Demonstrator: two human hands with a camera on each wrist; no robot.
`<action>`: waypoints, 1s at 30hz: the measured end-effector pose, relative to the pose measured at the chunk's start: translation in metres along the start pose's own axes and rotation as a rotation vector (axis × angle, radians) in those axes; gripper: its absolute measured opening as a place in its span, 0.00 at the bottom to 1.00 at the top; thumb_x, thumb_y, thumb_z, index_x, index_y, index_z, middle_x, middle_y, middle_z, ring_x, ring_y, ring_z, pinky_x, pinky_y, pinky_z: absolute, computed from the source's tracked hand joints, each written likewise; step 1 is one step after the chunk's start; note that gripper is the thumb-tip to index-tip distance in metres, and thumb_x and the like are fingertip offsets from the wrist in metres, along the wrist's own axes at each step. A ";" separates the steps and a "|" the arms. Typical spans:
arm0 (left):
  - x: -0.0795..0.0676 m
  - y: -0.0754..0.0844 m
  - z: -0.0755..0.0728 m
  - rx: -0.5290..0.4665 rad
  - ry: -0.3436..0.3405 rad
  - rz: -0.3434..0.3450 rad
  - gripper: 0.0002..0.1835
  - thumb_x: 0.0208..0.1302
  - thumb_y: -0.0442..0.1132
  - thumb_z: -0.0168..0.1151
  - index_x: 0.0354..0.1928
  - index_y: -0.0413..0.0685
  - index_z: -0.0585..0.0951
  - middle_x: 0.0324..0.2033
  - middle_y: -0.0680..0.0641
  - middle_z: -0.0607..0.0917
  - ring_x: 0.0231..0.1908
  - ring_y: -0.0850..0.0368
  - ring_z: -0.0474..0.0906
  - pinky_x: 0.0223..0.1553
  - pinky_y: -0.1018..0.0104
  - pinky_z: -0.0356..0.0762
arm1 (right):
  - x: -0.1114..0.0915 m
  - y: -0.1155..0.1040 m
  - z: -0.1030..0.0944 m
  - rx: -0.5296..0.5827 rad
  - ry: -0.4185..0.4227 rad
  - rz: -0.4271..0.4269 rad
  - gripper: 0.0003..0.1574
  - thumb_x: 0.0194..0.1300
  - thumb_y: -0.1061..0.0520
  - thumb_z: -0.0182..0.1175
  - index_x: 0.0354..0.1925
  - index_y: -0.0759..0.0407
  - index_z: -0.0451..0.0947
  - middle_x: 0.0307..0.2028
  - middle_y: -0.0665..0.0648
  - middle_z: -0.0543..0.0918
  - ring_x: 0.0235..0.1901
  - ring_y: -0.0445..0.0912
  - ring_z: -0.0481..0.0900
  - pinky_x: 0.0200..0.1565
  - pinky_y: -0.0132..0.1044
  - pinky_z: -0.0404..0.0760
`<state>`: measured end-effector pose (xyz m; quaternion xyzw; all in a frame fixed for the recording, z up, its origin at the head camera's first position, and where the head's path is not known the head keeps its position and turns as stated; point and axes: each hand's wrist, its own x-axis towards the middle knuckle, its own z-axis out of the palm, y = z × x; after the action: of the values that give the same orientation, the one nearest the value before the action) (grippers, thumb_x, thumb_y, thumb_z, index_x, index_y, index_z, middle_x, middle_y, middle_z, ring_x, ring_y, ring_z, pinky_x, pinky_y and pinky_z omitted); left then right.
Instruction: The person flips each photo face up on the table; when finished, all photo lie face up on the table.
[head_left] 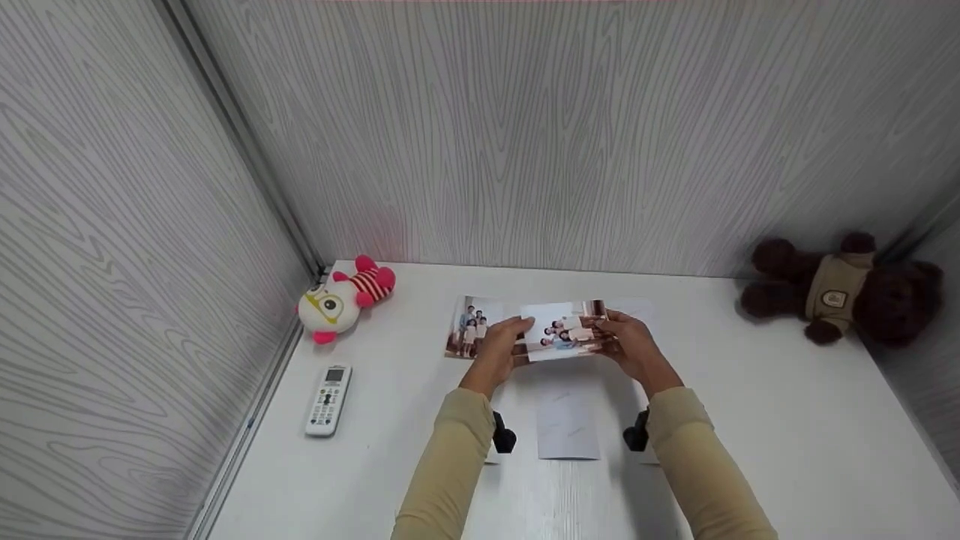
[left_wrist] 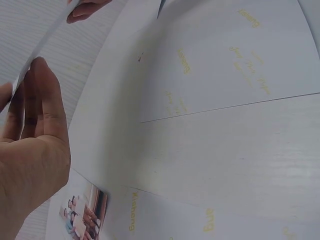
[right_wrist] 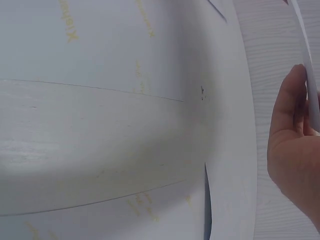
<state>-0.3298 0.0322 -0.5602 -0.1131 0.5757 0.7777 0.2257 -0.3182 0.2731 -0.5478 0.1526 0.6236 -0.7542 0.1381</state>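
One photo [head_left: 562, 334] between left fingers [left_wrist: 50, 102] and right fingers [right_wrist: 287, 102], ends pinched; right contact partly hidden.

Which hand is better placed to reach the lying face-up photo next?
Probably the left hand: it is nearer the lying photo. The right hand is farther. Both hands hold the other photo.

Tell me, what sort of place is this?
Possibly a partitioned booth or work corner: wood-grain panels stand close behind and beside a white table. A photo print held above it, with a remote control lying there, suggests a tabletop-activity setup.
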 end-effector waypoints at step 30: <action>0.002 -0.013 0.040 -0.361 0.073 0.108 0.20 0.71 0.34 0.60 0.62 0.36 0.72 0.45 0.41 0.81 0.33 0.54 0.84 0.43 0.60 0.88 | -0.001 0.004 0.033 0.309 0.061 -0.025 0.18 0.78 0.62 0.49 0.63 0.60 0.65 0.45 0.53 0.79 0.41 0.41 0.82 0.43 0.31 0.84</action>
<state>-0.3223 0.0740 -0.5597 -0.1491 0.4397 0.8748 0.1385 -0.3171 0.2401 -0.5454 0.1869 0.5060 -0.8378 0.0845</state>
